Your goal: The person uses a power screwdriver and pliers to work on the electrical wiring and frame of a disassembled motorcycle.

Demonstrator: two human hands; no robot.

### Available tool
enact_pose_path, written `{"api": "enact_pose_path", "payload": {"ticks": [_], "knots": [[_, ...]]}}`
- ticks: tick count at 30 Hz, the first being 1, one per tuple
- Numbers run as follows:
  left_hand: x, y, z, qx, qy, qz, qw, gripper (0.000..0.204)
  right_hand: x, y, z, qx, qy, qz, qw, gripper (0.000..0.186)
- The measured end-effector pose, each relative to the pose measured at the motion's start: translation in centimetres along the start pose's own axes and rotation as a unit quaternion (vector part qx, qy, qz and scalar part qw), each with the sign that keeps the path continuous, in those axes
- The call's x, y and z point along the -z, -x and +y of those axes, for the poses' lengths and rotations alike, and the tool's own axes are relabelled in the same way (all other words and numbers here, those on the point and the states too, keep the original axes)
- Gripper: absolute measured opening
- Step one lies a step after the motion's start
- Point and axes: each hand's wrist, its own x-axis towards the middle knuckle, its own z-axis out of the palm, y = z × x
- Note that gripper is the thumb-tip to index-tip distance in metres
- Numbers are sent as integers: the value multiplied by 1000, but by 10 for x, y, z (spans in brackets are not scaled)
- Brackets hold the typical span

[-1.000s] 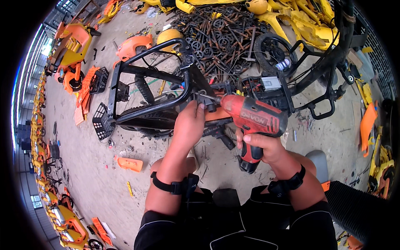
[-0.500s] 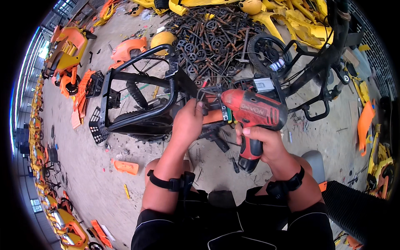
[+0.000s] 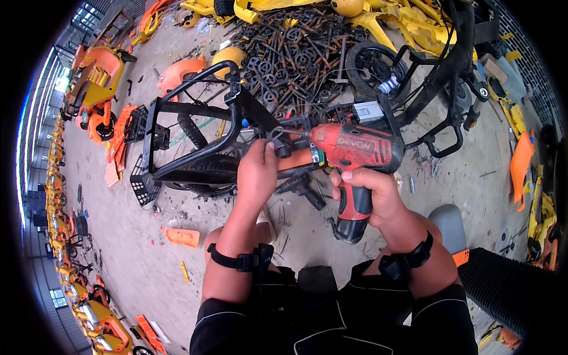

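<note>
My left hand (image 3: 255,174) is closed on a small dark metal part (image 3: 281,145) at the middle of a black bike frame (image 3: 228,133), with my thumb on top. My right hand (image 3: 378,201) grips the handle of a red and black cordless power drill (image 3: 352,148). The drill is held sideways, its nose pointing left at that metal part beside my left fingers; where its bit ends is too small to make out. Below my hands a second, dark power tool (image 3: 299,189) lies beside the frame. An orange panel (image 3: 299,157) shows behind the metal part.
A heap of rusty cranks and chainrings (image 3: 293,59) lies beyond the frame, yellow plastic panels (image 3: 402,21) behind it. A wheel (image 3: 376,74) lies at back right. Orange pieces (image 3: 180,236) are scattered on the concrete floor (image 3: 130,236). Rows of yellow bikes (image 3: 97,319) line the left.
The view has shifted slightly, carrying the scene a little leftward in the picture. My hands and the drill remain at the same metal part, with only small movements.
</note>
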Motion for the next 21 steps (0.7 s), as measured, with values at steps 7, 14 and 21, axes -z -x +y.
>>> {"api": "enact_pose_path", "payload": {"ticks": [7,14,21], "knots": [[10,10,5,22,8,67,997,27,-10,7,6,18,20,-11,1000,44],[17,17,-8,8,-10,81,997,28,-15,3,15,14,-4,-34,999,44],[18,18,-22,15,-5,78,997,27,-19,11,18,9,8,-67,998,46]]}}
